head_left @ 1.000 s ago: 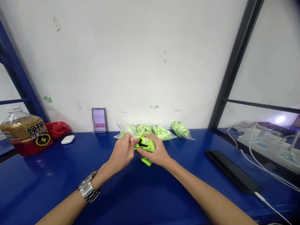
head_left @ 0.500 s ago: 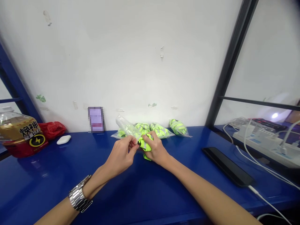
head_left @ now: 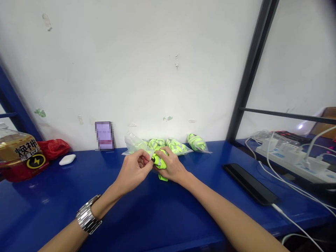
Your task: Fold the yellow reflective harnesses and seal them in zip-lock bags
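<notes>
A wound bundle of neon-yellow reflective strap [head_left: 159, 161] sits in my right hand [head_left: 172, 166], whose fingers wrap round it over the blue table. A short loose end of strap hangs below the fingers. At the bundle's left side, by a small black piece, my left hand [head_left: 138, 168] has thumb and forefinger pinched on the edge of a clear plastic bag [head_left: 135, 142]. The rest of that bag stands up behind the fingers, crumpled. Several clear bags with similar yellow bundles [head_left: 177, 146] lie behind along the wall, partly hidden by my hands.
On the left stand a large drink bottle [head_left: 21, 154], a red plastic bag [head_left: 54, 148] and a white earphone case [head_left: 67, 160]. A blurred upright card [head_left: 104, 135] leans on the wall. Right are a charging black phone [head_left: 249, 183], white cables and a power strip [head_left: 294, 159].
The clear bag by my left hand has sunk lower and spread out from its narrow, raised shape. Both hands keep their hold. The whole view has shifted slightly.
</notes>
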A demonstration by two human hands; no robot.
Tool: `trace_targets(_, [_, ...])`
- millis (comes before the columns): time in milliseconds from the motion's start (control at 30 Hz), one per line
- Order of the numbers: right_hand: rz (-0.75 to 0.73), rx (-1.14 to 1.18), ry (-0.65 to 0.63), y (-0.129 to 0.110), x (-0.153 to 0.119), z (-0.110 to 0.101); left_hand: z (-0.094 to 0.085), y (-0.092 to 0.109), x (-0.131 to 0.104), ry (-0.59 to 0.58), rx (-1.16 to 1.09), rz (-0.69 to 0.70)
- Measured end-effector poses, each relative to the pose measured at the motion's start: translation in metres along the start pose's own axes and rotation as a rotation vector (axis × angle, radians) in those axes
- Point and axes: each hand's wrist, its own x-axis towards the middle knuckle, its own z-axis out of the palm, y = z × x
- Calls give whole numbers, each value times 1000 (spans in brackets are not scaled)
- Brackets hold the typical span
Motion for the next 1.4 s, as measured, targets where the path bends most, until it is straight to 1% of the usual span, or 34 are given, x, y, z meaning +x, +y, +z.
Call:
trace_targets(67, [86,117,57,-2,2,0,3,-7,1,57,-8,8])
trace_targets(133, [227,243,145,-3,5,1,6,-14,0,119,50,48])
trace_targets(167, [309,304,199,-3,6,2,8,-17,-1,120,102,75])
trace_targets(200, [389,367,251,-4,6,3,10,-20,-3,93,162,104])
trace_targets(300, [615,588,375,-5,8,8,18,-25,-9,-56,333,187])
trace_targets(333, [694,690,400,-7,9,10,21,-27,-11,-76,381,204])
trace_targets(367, [775,807,416,-9,9,11,24,-28,-12,-69,425,215])
trace_targets(433, [915,1051,429,-13,9,13,28,-30,-14,-20,503,234])
trace_targets(500, [980,1256,393,-17,9,12,29,-31,-14,31,562,249])
trace_targets(533, [979,1337,358,-19,9,11,28,-31,-14,45,580,254])
trace_targets(600, [919,1461,269,-20,7,7,26,-32,-12,46,600,266])
trace_targets(700, [819,1554,157,-22,4,1,23,-34,-11,25,637,287])
trace_targets(800, [793,1589,92,-24,3,-2,22,-36,-11,12,725,284])
trace_targets(900, [776,1605,48,-27,4,-5,20,-37,-11,-29,807,303])
trace_targets(1033, [727,1564,-17,-30,4,-2,15,-36,-12,-59,814,324])
trace_targets(1100, [723,1487,33,-29,3,3,13,-35,-11,-62,788,349])
trace_targets(1200, [745,1351,189,-25,3,10,12,-35,-10,-56,717,406])
trace_targets(1267, [768,1276,258,-21,4,13,12,-35,-9,-38,634,402])
trace_targets(1400, [782,1137,284,-17,6,14,13,-34,-8,-34,445,339])
